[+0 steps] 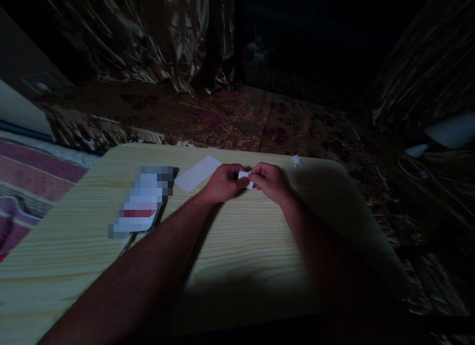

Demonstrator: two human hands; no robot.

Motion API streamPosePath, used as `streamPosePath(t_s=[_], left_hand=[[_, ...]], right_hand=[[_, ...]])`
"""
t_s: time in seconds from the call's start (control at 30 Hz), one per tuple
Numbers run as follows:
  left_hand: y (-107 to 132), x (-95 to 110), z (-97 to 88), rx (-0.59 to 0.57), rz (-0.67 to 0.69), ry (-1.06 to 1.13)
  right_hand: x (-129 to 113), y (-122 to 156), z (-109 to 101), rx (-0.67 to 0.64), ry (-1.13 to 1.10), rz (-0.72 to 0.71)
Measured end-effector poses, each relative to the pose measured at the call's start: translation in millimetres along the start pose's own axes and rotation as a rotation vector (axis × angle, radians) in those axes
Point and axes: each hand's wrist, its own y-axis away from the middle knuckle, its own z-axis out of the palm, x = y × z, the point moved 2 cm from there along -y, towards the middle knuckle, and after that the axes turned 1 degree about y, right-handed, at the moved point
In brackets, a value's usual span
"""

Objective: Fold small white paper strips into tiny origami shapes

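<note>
Ref. point: slip (244, 174), small & white, held over far half of table (245, 246). Slip is gripped from both sides: left end pinched by thumb & fingers of L. hand (229, 181), right end by fingertips of R. hand (269, 180). Neither hand is free.

For good handling, slip should be steadied w/ L. hand while fine adj. is made w/ R. fingertips. Light, even pressure is rec'd; paper this small is prob. creased or torn easily. Edges should be aligned before any crease is pressed, & more light is advised.

Sheet (198, 173) is laid flat just left of slip; phone (141, 201) is set farther left. Star (297, 161) is placed right of slip, beyond R. hand.

Hard to make out: slip's outline & any folds, mostly covered by fingers; slip/table contact can't be confirmed. Phone is pixelated, ID approx. Forearms near bottom are lost in shadow & cut off by frame. Area beyond slip, incl. curtain (200, 38), is v. dark.
</note>
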Motion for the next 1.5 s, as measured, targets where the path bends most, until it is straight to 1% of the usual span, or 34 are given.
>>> streamPosePath(t_s=[0.17,0.27,0.43,0.57,0.63,0.8,0.87,0.97,1.1,1.17,1.5], left_hand=[[-0.7,-2.3,0.7,-0.010,0.008,-0.019],[-0.8,-2.0,2.2,0.009,0.020,-0.014],[-0.3,1.1,4.0,0.020,0.032,-0.027],[-1.4,-1.4,0.2,0.120,-0.025,0.023],[-2.2,-2.9,-0.9,0.147,-0.046,0.078],[-3.1,-4.8,0.8,0.089,-0.068,0.161],[-3.1,-5.1,0.7,0.097,-0.073,0.168],[-3.1,-4.3,-1.2,0.148,-0.087,0.198],[-3.3,-1.6,-3.2,0.205,-0.109,0.265],[-3.5,-0.9,-3.4,0.215,-0.111,0.268],[-3.7,-3.2,-2.4,0.221,-0.116,0.236]], right_hand=[[0.8,0.6,0.3,0.007,0.010,-0.020],[-0.3,0.6,-0.2,0.023,-0.022,-0.008],[-0.6,-0.7,-3.8,0.084,-0.095,0.011],[1.1,-1.1,-4.0,0.072,-0.114,0.016],[1.5,-0.9,-3.5,0.060,-0.114,0.020],[2.3,-1.5,-3.4,0.061,-0.116,0.018],[2.5,-1.8,-3.3,0.053,-0.120,0.018],[0.7,-0.6,-2.9,0.072,-0.125,-0.023],[-3.6,3.2,-1.3,0.197,-0.033,-0.151],[-4.5,4.3,0.4,0.238,0.030,-0.188],[3.3,0.0,4.0,0.256,0.045,-0.207]])
